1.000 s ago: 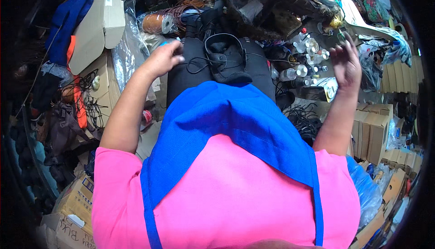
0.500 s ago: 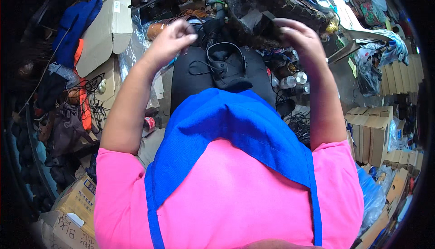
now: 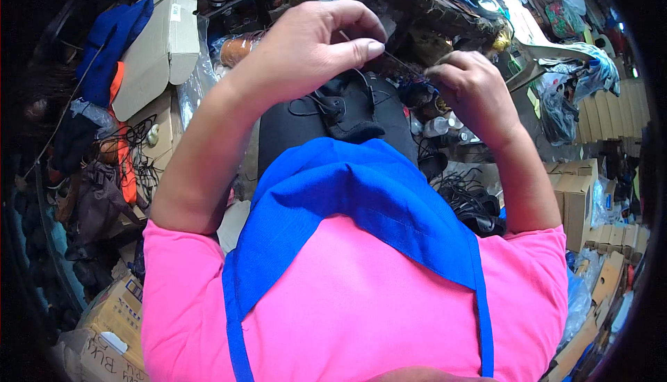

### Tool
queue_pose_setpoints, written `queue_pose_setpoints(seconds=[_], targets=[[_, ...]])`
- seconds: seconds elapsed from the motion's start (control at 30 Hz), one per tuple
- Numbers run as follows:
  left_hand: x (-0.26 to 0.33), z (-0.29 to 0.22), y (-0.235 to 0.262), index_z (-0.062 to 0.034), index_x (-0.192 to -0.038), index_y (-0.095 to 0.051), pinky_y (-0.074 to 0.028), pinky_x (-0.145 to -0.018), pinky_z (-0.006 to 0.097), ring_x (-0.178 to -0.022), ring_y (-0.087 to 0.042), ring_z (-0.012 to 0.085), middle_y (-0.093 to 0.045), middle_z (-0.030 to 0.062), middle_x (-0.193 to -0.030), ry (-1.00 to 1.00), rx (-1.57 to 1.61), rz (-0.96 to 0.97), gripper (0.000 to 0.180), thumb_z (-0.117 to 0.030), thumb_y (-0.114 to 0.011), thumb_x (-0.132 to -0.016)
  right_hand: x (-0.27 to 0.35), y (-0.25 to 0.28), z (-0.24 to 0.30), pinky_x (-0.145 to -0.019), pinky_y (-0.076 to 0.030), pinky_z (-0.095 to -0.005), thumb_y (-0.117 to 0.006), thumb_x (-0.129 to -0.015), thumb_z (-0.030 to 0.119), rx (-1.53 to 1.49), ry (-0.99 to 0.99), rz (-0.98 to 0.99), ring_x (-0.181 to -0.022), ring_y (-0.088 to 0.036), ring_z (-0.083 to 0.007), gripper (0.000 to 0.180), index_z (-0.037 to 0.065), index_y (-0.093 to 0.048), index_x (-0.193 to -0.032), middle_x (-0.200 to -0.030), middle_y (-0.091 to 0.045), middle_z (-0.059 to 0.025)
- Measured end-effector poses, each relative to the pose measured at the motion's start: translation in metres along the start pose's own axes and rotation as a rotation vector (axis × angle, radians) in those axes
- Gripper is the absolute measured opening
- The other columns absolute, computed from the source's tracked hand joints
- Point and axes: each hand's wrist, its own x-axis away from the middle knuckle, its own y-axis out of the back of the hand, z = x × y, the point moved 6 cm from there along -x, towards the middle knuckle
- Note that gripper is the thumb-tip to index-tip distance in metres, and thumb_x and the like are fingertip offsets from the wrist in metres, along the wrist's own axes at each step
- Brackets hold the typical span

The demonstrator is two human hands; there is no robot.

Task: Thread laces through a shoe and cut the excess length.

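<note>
A black shoe point(image 3: 353, 107) with eyelets and a loose lace lies across my dark-trousered lap, just beyond the blue apron point(image 3: 361, 187). Above its far end, my left hand point(image 3: 323, 45) is closed, thumb and forefinger pinched. A thin dark cord point(image 3: 399, 61) runs from there toward my right hand point(image 3: 476, 90). The right fingers are curled together at the cord's other end, to the right of my lap. Part of the shoe's far side is hidden behind my left hand.
Clear plastic bottles point(image 3: 438, 127) and black laces point(image 3: 465, 191) lie right of my legs. Cardboard boxes point(image 3: 573, 191) stand farther right. Flattened cardboard point(image 3: 156, 52) leans at the left near an orange strip point(image 3: 125, 163). A cluttered worktable point(image 3: 445, 3) is ahead.
My left hand has moved right, over the shoe's far end. My right hand has come slightly nearer and right. The thin cord now shows between the hands.
</note>
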Motion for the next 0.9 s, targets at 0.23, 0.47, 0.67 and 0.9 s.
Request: queue_pose_setpoints(seconds=[0.23,0.47,0.67,0.9], targets=[[-0.034,0.071,-0.048,-0.0044,-0.114,-0.063,-0.046,-0.082,0.024,-0.090,-0.058,0.0092,-0.066,0.0026,-0.097,0.070,0.028,0.050,0.028,-0.002,-0.059,-0.086,0.004,-0.011,0.002,-0.071,-0.049,-0.0337,-0.067,-0.066,0.007,-0.093,0.026,-0.410,-0.075,-0.061,-0.0218,0.023,0.011,-0.068,-0.088,-0.081,-0.062,-0.0043],[-0.015,0.092,-0.010,-0.0017,-0.098,-0.064,-0.047,-0.078,0.024,-0.084,-0.058,0.0093,-0.064,0.0030,-0.091,0.059,-0.118,-0.056,0.015,-0.004,-0.061,-0.084,0.018,-0.032,-0.014,-0.069,-0.051,-0.0312,-0.068,-0.066,-0.001,-0.449,-0.194,-0.420,-0.077,-0.062,-0.0211,0.027,0.011,-0.070,-0.089,-0.084,-0.065,-0.0052],[-0.026,0.077,-0.043,-0.0013,-0.103,-0.064,-0.046,-0.077,0.023,-0.082,-0.057,0.0081,-0.066,0.0024,-0.093,0.030,0.006,0.105,0.021,-0.006,-0.064,-0.083,0.004,-0.035,0.004,-0.069,-0.051,-0.0307,-0.069,-0.068,0.001,-0.399,-0.095,-0.439,-0.078,-0.062,-0.0204,0.023,0.011,-0.070,-0.089,-0.084,-0.065,-0.0049],[0.003,0.090,0.004,-0.0029,-0.090,-0.068,-0.047,-0.075,0.028,-0.082,-0.059,0.0142,-0.065,0.0054,-0.083,-0.042,-0.264,0.029,0.011,-0.004,-0.065,-0.079,0.021,-0.042,-0.008,-0.071,-0.051,-0.0286,-0.071,-0.073,0.002,-0.717,-0.263,-0.378,-0.080,-0.062,-0.0184,0.018,0.008,-0.071,-0.089,-0.089,-0.065,-0.0065]])
